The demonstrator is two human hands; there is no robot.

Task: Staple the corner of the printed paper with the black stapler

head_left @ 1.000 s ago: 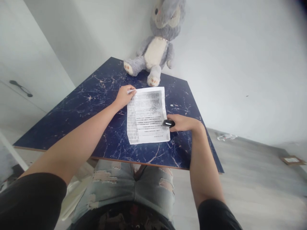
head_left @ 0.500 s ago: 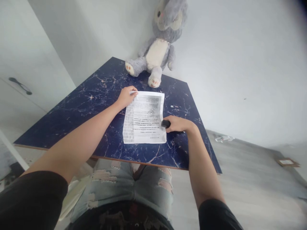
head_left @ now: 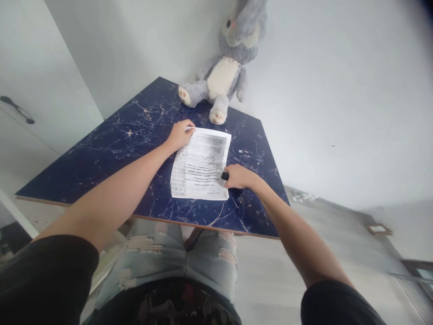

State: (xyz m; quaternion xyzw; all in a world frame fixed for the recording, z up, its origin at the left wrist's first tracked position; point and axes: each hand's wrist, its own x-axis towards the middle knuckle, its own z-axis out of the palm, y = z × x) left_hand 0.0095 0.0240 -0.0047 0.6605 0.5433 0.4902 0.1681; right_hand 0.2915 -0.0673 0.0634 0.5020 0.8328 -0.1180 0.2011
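Printed sheets of paper (head_left: 204, 167) lie on the dark blue marbled table, their far edge slightly raised. At the far left corner, my left hand (head_left: 182, 134) pinches the paper between thumb and fingers. My right hand (head_left: 238, 176) is closed around a black stapler (head_left: 225, 176), whose end sits over the right edge of the paper. Most of the stapler is hidden under my fingers, so I cannot tell whether its jaws are pressed together.
A large grey and cream plush toy (head_left: 223, 76) sits at the table's far corner against the wall. Tiny pale bits (head_left: 244, 151) lie right of the paper. The blue tabletop (head_left: 111, 153) extends left. A white cabinet (head_left: 34, 67) stands at left.
My right hand has turned slightly, its elbow swinging outward, with the stapler still at the paper's right edge. The view has shifted a little; my left hand keeps its hold.
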